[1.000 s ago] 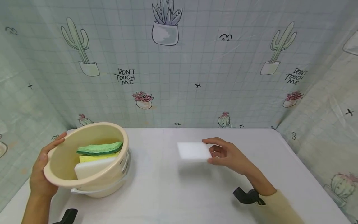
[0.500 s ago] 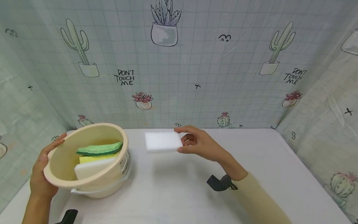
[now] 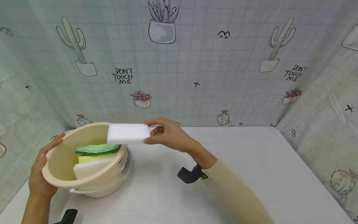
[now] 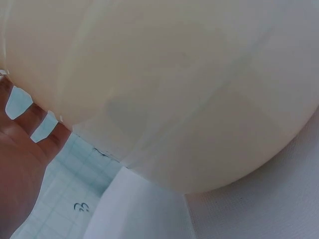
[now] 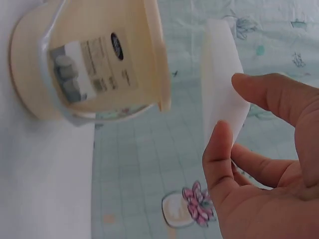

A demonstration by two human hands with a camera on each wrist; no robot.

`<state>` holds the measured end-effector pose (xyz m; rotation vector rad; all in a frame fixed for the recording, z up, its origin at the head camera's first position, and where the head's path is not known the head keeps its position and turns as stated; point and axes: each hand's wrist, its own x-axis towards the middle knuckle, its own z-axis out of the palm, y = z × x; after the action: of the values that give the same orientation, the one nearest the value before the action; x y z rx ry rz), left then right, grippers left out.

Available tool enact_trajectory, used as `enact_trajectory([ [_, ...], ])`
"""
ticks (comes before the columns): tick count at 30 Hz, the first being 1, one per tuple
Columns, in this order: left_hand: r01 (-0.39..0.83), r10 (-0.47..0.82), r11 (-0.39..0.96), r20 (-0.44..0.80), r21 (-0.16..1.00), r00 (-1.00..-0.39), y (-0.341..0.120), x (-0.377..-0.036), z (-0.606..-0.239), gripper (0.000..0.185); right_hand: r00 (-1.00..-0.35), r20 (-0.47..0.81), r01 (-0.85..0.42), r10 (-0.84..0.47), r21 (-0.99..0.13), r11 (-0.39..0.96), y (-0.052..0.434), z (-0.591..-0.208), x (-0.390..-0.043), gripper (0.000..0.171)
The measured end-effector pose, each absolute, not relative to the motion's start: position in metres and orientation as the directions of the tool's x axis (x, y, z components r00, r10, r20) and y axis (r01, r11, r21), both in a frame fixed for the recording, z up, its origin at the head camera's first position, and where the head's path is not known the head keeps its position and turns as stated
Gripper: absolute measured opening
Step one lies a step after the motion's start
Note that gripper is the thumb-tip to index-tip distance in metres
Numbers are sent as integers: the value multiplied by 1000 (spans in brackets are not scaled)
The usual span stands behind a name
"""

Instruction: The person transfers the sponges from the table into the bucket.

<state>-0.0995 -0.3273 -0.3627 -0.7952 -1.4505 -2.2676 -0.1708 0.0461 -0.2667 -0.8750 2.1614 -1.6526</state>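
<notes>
A cream plastic bucket (image 3: 62, 172) sits tilted at the left of the white table (image 3: 251, 161), its mouth facing me. Inside lie a green sponge (image 3: 96, 149), a yellow sponge (image 3: 95, 158) and a white foam block (image 3: 92, 167). My left hand (image 3: 39, 174) grips the bucket's left rim; its fingers (image 4: 30, 129) show against the bucket wall (image 4: 164, 84) in the left wrist view. My right hand (image 3: 165, 135) pinches another white foam block (image 3: 128, 133) by its end and holds it over the bucket's right rim. The right wrist view shows that block (image 5: 219, 79) beside the bucket (image 5: 89, 59).
A cactus-print cloth (image 3: 195, 62) walls the table at the back and both sides. A black wrist mount (image 3: 190, 175) sits on my right forearm. The bucket bears a label (image 5: 94, 69) on its outside and a pale handle (image 3: 100, 189) hanging below.
My right hand carried the white foam block leftward and upward from mid-table to the bucket's right rim. The left hand and bucket stayed in place.
</notes>
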Motion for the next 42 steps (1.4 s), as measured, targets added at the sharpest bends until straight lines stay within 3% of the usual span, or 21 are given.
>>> enact_trajectory([
  [5, 545, 27, -451, 621, 707, -783, -327, -100, -364, 59, -778, 115, -282, -618, -943, 180, 16, -260, -173, 58],
  [17, 550, 13, -461, 625, 697, -781, -329, -102, -366, 58, -791, 96, -393, -604, -837, 382, -44, -251, -176, 58],
  [29, 551, 26, -398, 609, 733, -792, -329, -101, -363, 59, -800, 80, -473, -594, -694, 543, -65, -244, -177, 60],
  [42, 559, 24, -385, 613, 735, -790, -330, -101, -363, 58, -754, 78, -554, -652, -609, 567, -75, -242, -175, 58],
])
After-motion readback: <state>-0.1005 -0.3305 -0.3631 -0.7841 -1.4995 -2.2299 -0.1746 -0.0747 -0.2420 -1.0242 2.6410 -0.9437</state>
